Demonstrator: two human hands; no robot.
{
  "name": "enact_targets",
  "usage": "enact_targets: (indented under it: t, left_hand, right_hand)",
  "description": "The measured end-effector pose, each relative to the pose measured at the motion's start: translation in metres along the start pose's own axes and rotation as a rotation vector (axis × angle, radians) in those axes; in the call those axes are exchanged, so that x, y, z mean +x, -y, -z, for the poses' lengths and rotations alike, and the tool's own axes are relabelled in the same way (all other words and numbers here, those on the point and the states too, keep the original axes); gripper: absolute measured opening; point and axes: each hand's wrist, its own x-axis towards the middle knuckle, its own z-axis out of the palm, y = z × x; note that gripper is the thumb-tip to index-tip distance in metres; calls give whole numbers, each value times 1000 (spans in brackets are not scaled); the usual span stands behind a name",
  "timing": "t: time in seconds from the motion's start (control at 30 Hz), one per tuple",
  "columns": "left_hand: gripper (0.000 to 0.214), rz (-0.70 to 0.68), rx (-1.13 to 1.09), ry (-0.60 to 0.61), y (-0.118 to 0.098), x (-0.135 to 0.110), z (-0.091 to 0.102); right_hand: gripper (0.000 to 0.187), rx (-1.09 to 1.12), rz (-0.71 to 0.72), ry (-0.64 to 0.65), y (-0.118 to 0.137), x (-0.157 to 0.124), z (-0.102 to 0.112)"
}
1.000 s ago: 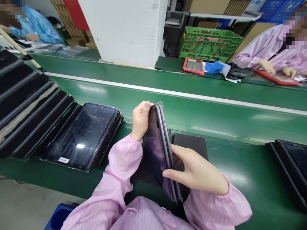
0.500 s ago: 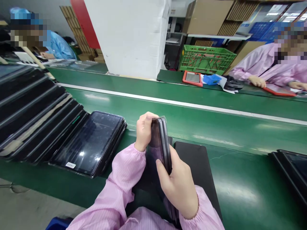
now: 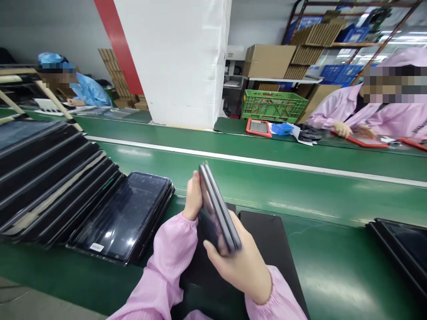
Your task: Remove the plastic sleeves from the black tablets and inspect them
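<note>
At the far left, a long row of black glossy tablets (image 3: 50, 186) lies overlapped like roof tiles on the green worktop (image 3: 300, 191). The nearest one faces up and has a small white label at its corner. Behind the row sits a person in a blue coat (image 3: 86, 91).

In the middle, the left hand (image 3: 192, 200) has its grip clenched on the far upper end of a pair of thin dark tablets (image 3: 216, 213). They are pressed flat together, seen edge-on and tilted, raised above the worktop's near edge. The right hand (image 3: 242, 266) has its grip closed around their lower end, thumb on the left face. Under both hands lies a flat black rectangular mat (image 3: 270, 240).

Across the worktop stand a red-framed tablet (image 3: 258, 127) and a green plastic crate (image 3: 273, 104). To the right, a person in a pink coat (image 3: 350, 111) sits behind, and more black tablets (image 3: 400, 244) lie at the near edge.
</note>
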Motion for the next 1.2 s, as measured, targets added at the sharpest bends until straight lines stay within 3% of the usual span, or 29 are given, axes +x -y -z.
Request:
enact_targets:
  t: [0.13, 0.23, 0.43, 0.67, 0.93, 1.1, 1.2]
  left_hand:
    - [72, -238, 17, 130, -11, -6, 7]
    - [73, -317, 37, 217, -14, -10, 8]
    - [70, -372, 49, 251, -9, -10, 3]
    - [71, -358, 68, 249, -5, -8, 4]
    - [70, -354, 104, 233, -6, -7, -1]
    - [68, -353, 102, 244, -4, -4, -11]
    - [67, -343, 100, 249, 0, -3, -15]
  right_hand:
    - [84, -19, -18, 422, 0, -2, 27]
    - [83, -40, -61, 536, -2, -5, 38]
    - [47, -12, -138, 574, -4, -7, 43]
    - [41, 0, -134, 577, -7, -6, 43]
    - [28, -50, -69, 468, -7, -9, 41]
    - [25, -91, -33, 399, -13, -11, 43]
    - [48, -129, -6, 379, -17, -13, 46]
